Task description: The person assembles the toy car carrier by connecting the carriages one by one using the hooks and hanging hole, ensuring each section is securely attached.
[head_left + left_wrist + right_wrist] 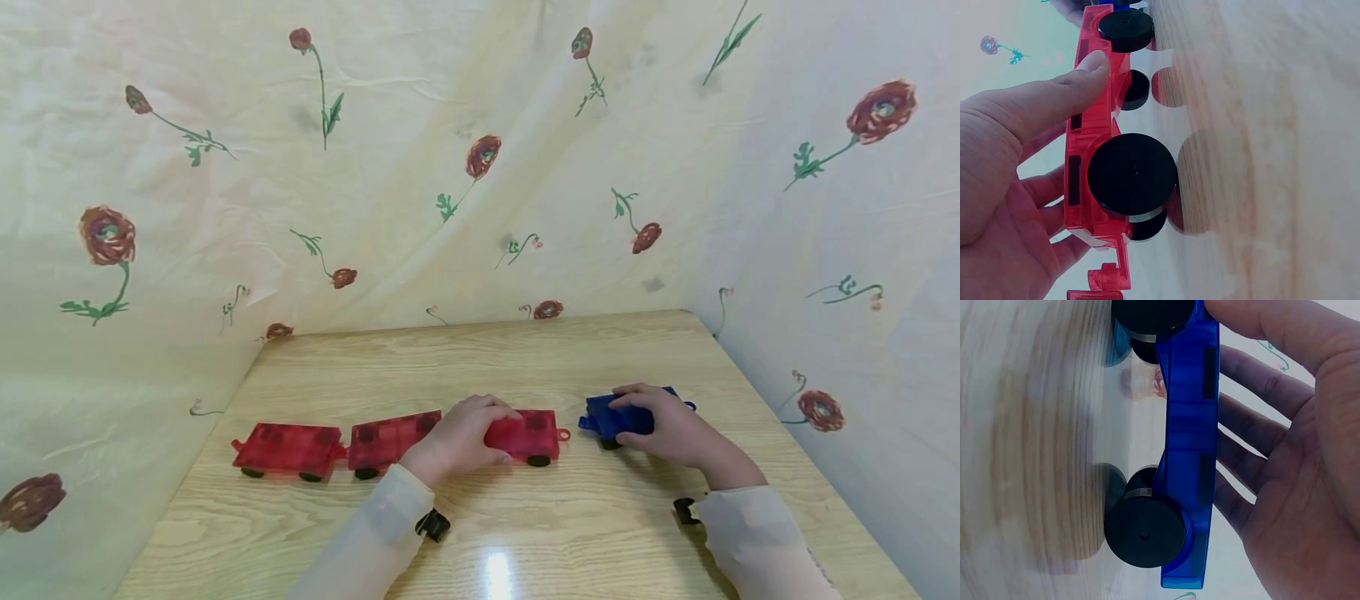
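Three translucent red toy wagons with black wheels stand in a row on the wooden table. My left hand [465,437] grips the rightmost red wagon [543,423] across its body, thumb on the near side. The middle red wagon [386,442] is partly hidden behind that hand, and the leftmost red wagon [291,448] is hooked near it. To the right, my right hand [667,421] holds a blue toy wagon [600,410], thumb on one side and fingers on the other. A gap lies between the red loop and the blue wagon's hook. In the right wrist view the blue wagon's wheels [1144,531] meet the table.
The light wooden table [570,533] reaches back to a pale flowered cloth [420,167] that hangs behind it and along both sides. Small black devices [432,526] sit at both wrists, below the cuffs. A bright reflection shows near the table's front.
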### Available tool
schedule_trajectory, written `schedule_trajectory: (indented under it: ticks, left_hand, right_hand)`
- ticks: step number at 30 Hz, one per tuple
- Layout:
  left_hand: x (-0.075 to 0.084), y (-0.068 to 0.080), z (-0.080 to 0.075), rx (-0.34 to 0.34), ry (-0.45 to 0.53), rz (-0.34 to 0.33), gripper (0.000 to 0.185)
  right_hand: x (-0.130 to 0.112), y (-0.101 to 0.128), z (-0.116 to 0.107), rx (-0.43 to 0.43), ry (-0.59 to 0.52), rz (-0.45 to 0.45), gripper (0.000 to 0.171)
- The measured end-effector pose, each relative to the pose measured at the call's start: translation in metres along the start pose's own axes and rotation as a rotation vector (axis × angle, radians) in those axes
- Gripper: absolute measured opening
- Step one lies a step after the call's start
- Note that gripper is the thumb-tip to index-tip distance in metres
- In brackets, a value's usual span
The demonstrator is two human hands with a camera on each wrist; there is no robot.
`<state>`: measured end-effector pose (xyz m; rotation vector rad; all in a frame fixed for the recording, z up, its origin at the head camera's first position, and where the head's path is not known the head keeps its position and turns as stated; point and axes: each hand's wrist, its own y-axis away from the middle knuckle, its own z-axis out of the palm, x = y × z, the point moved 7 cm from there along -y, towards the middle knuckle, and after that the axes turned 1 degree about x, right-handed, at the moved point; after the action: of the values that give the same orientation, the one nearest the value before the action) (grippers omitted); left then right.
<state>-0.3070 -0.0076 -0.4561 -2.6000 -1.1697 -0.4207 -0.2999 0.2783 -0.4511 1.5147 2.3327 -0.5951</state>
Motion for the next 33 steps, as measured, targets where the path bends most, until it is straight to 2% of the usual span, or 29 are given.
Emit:
schedule_trajectory:
  ticks: [12, 33]
  left_hand:
    - [-0.0019, -0.0024, 0.0009, 0.031, 0.056, -0.015, 0.058]
    - [-0.0018, -0.0051, 0.0028, 0.047, 0.09, -0.034, 0.056]
  right_hand:
    - [0.0003, -0.0002, 0.0011, -0.007, 0.014, -0.008, 0.045]
    - [-0.0072, -0.0006, 0.0076, 0.0, 0.021, -0.006, 0.043]
